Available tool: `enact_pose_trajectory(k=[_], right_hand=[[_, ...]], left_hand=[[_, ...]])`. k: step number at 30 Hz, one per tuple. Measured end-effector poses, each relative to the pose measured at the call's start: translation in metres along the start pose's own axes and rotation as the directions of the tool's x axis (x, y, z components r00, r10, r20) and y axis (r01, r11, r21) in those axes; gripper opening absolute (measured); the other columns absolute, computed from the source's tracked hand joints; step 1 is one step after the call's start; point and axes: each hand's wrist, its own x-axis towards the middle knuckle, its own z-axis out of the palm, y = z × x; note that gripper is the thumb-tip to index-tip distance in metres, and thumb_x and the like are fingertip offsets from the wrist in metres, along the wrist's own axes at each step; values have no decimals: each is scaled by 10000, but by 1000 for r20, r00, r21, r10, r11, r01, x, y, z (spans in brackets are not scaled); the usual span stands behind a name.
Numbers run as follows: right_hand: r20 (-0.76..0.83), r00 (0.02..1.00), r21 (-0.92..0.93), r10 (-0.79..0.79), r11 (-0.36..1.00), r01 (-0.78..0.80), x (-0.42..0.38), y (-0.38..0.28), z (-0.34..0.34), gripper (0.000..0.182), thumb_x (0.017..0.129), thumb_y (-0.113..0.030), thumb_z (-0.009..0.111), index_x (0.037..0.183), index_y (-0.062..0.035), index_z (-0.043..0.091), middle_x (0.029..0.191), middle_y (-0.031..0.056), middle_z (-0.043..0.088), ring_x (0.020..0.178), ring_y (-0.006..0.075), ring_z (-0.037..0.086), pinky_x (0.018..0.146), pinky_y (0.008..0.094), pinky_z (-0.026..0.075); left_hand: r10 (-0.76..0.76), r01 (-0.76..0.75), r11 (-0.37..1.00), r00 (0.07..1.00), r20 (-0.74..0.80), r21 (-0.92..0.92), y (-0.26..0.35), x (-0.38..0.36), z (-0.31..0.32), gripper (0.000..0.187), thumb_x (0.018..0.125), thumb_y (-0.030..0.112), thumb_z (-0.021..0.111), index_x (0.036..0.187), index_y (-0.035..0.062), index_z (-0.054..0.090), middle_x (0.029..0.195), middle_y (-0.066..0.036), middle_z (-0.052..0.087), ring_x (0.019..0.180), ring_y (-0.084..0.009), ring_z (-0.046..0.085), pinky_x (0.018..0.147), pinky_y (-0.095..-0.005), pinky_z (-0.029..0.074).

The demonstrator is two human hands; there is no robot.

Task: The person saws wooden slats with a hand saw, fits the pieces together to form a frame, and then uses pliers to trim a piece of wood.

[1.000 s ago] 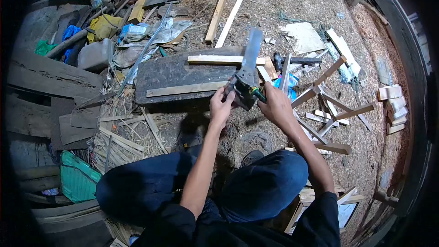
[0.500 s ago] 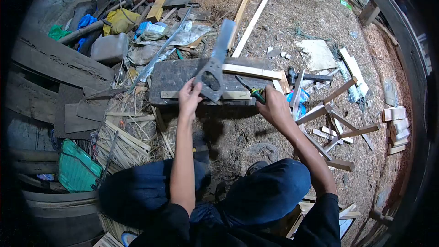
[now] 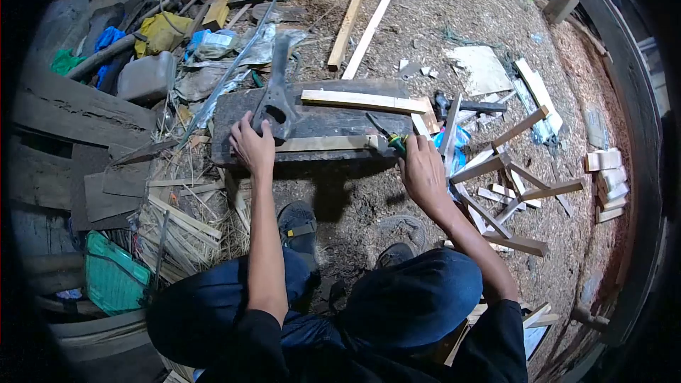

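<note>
A hand saw (image 3: 278, 92) lies over the left part of a dark wooden block (image 3: 340, 124), its blade pointing away from me. My left hand (image 3: 254, 147) is at the near side of the saw's handle, thumb and fingers closed at its edge. My right hand (image 3: 425, 174), at the block's right end, grips a screwdriver-like tool (image 3: 397, 143) with a green and yellow handle and a thin dark shaft pointing up-left. A pale wood strip (image 3: 326, 143) runs along the block's near edge between my hands. Another strip (image 3: 365, 100) lies across the far side.
A hammer (image 3: 472, 106) lies right of the block. Beyond it are a joined wooden frame (image 3: 521, 170) and a stack of short wood pieces (image 3: 606, 184). Long battens (image 3: 376, 21) lie ahead on shavings. A plastic jug (image 3: 147, 76) and scrap wood are at left.
My left hand has moved left and lowered the saw onto the block. The right hand stays at the block's right end with its tool. The view has shifted slightly.
</note>
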Motion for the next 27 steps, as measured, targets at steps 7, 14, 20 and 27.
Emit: enact_pose_trajectory(k=[7, 14, 20, 27], right_hand=[[-13, 1000, -28, 2, 1000, -2, -31, 7, 23, 227, 839, -77, 571, 1044, 10, 524, 1105, 190, 526, 989, 336, 531, 805, 434, 428], [-16, 1000, 93, 5, 996, -4, -51, 3, 41, 290, 824, -37, 578, 1099, 33, 518, 1247, 207, 507, 1129, 358, 505, 934, 452, 400], [-65, 997, 176, 44, 984, -32, -62, 5, 57, 365, 808, -11, 612, 1161, 28, 528, 1281, 215, 489, 1208, 371, 468, 984, 481, 380], [-74, 989, 57, 129, 991, -125, -67, -3, 60, 381, 796, -14, 616, 1171, -4, 550, 1329, 195, 449, 1224, 351, 459, 1011, 564, 329]], left_hand=[[256, -254, 966, 966, 27, -54, 50, -24, -4, 199, 853, 149, 650, 1049, 123, 677, 1184, -92, 574, 1202, -300, 466, 1016, -456, 359], [469, -384, 828, 874, 128, -409, 101, -59, 12, 144, 814, 86, 650, 953, 111, 679, 1057, -63, 616, 1129, -284, 523, 969, -431, 395], [512, -404, 790, 848, 134, -461, 106, -73, 40, 140, 817, 65, 625, 947, 98, 669, 1036, -77, 617, 1077, -290, 539, 932, -440, 414], [460, -388, 844, 879, 128, -371, 109, -80, 50, 147, 794, 29, 569, 870, 117, 658, 1000, -14, 627, 1034, -237, 555, 863, -393, 412]])
